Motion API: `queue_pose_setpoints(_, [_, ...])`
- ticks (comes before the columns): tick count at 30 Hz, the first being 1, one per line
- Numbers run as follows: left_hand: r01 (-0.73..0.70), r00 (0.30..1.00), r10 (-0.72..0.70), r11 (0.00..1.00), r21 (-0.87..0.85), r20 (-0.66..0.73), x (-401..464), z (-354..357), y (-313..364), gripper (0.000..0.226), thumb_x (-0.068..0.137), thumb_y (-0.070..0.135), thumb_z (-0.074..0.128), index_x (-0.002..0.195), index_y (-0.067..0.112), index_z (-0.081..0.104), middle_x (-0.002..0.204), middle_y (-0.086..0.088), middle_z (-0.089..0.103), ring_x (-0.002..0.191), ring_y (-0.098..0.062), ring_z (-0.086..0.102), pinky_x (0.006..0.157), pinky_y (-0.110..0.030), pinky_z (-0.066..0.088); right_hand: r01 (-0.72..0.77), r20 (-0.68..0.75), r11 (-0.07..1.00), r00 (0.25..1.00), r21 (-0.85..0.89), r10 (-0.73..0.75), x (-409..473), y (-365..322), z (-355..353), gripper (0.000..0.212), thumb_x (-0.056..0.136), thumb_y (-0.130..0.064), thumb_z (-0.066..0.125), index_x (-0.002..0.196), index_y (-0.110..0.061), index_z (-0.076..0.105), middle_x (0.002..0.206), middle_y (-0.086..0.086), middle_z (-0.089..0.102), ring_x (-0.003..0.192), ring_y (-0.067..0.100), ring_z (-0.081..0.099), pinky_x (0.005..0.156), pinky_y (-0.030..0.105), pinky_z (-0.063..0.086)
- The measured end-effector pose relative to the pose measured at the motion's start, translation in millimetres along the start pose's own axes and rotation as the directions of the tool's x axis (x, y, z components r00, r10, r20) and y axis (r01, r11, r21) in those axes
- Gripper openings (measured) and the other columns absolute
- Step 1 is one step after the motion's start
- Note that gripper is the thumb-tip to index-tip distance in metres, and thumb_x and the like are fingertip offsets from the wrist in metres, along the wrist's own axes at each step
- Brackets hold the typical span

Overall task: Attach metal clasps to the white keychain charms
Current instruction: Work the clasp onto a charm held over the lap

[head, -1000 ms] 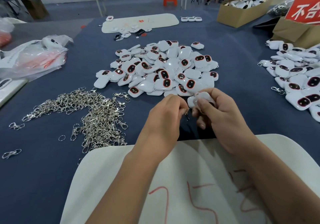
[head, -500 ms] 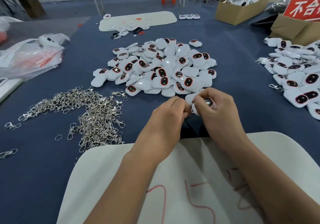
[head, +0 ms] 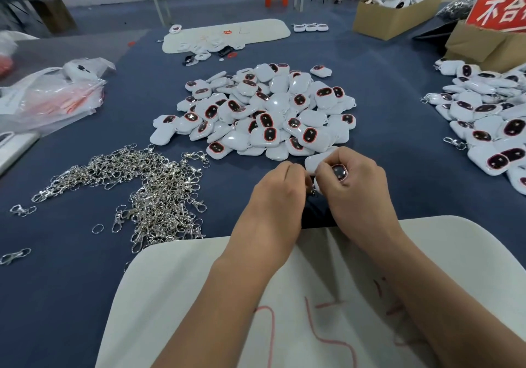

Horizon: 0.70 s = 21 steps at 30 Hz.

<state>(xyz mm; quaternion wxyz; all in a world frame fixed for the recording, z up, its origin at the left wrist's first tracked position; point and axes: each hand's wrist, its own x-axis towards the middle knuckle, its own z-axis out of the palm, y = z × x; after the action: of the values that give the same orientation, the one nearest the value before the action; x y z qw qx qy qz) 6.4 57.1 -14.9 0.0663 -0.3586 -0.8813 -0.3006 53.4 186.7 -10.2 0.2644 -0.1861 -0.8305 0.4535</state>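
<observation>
White charm [head: 318,161] pinched in right hand [head: 355,185], left hand [head: 280,188] pinching clasp [head: 312,192], beside charm pile [head: 256,114] edge.

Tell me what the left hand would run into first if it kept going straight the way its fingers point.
The left hand points toward the right hand, almost touching it. It would probably meet the white charm held there, or those fingers, first; the small metal clasp sits between them, and depth is unclear.
</observation>
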Motion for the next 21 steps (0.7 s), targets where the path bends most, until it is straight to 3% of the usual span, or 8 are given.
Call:
queue_pose_setpoints(3, [0.012, 1.000, -0.013, 0.999, -0.044, -0.017, 0.1, 0.7, 0.7, 0.022, 0.089, -0.007, 0.055, 0.095, 0.014, 0.057, 0.099, 0.000, 0.057, 0.087, -0.019, 0.051, 0.074, -0.035, 0.044, -0.008, 0.000, 1.000, 1.000, 0.002, 0.008, 0.0, 0.1, 0.6, 0.017, 0.093, -0.010, 0.059, 0.077, -0.010, 0.063, 0.065, -0.004, 0.063, 0.058, 0.008, 0.051, 0.054, 0.016, 0.037])
queue_pose_setpoints(6, [0.046, 0.998, -0.058, 0.962, -0.270, -0.037, 2.0, -1.0, 0.6, 0.013, 0.096, 0.004, 0.053, 0.096, 0.013, 0.063, 0.098, 0.001, 0.064, 0.091, -0.020, 0.058, 0.080, -0.040, 0.049, -0.077, 0.031, 0.990, 0.997, 0.120, 0.073, 2.0, 2.2, -1.5, 0.018, 0.092, -0.012, 0.058, 0.075, -0.011, 0.063, 0.058, -0.009, 0.056, 0.054, 0.006, 0.044, 0.053, 0.019, 0.037])
queue_pose_setpoints(8, [-0.008, 0.993, -0.037, 0.926, -0.377, -0.111, 2.8, -4.3, 0.6, 0.012, 0.096, 0.009, 0.055, 0.094, 0.012, 0.066, 0.092, 0.004, 0.068, 0.087, -0.014, 0.062, 0.077, -0.031, 0.051, -0.144, 0.058, 0.960, 0.989, 0.242, 0.134, 3.6, 3.8, -4.0, 0.015, 0.091, -0.016, 0.059, 0.079, -0.008, 0.063, 0.054, -0.010, 0.047, 0.054, 0.012, 0.038, 0.052, 0.027, 0.034])
queue_pose_setpoints(10, [-0.062, 0.986, -0.010, 0.901, -0.429, -0.164, 2.8, -6.3, -0.2, 0.010, 0.095, 0.007, 0.060, 0.095, 0.011, 0.070, 0.090, 0.005, 0.071, 0.086, -0.007, 0.064, 0.077, -0.019, 0.050, -0.205, 0.092, 0.908, 0.979, 0.366, 0.184, 4.8, 4.3, -6.2, 0.015, 0.090, -0.016, 0.057, 0.081, -0.005, 0.061, 0.053, -0.009, 0.041, 0.050, 0.014, 0.032, 0.050, 0.026, 0.028])
queue_pose_setpoints(12, [-0.062, 0.986, -0.021, 0.872, -0.485, -0.163, 2.5, -6.0, -1.5, 0.012, 0.092, 0.001, 0.066, 0.096, 0.011, 0.072, 0.091, 0.006, 0.072, 0.087, -0.006, 0.067, 0.080, -0.019, 0.053, -0.250, 0.142, 0.859, 0.968, 0.446, 0.208, 4.4, 3.7, -7.5, 0.016, 0.094, -0.012, 0.055, 0.081, -0.003, 0.059, 0.053, -0.005, 0.037, 0.045, 0.013, 0.028, 0.045, 0.023, 0.025])
queue_pose_setpoints(16, [-0.017, 0.980, -0.107, 0.799, -0.601, -0.169, 2.8, -5.4, -3.8, 0.020, 0.087, -0.004, 0.069, 0.091, 0.015, 0.073, 0.083, 0.010, 0.073, 0.080, -0.008, 0.070, 0.076, -0.015, 0.052, -0.277, 0.232, 0.820, 0.956, 0.501, 0.181, 1.6, 1.7, -6.1, 0.019, 0.097, -0.014, 0.055, 0.080, -0.008, 0.062, 0.054, -0.004, 0.041, 0.045, 0.011, 0.027, 0.043, 0.021, 0.024])
queue_pose_setpoints(21, [0.028, 0.976, -0.162, 0.756, -0.654, -0.145, 3.7, -5.7, -5.7, 0.019, 0.086, 0.000, 0.073, 0.087, 0.019, 0.075, 0.077, 0.013, 0.074, 0.073, -0.006, 0.070, 0.072, -0.012, 0.049, -0.242, 0.219, 0.823, 0.965, 0.513, 0.147, 1.0, 2.4, -4.9, 0.020, 0.101, -0.012, 0.053, 0.084, -0.006, 0.062, 0.055, -0.005, 0.041, 0.044, 0.011, 0.027, 0.042, 0.020, 0.024])
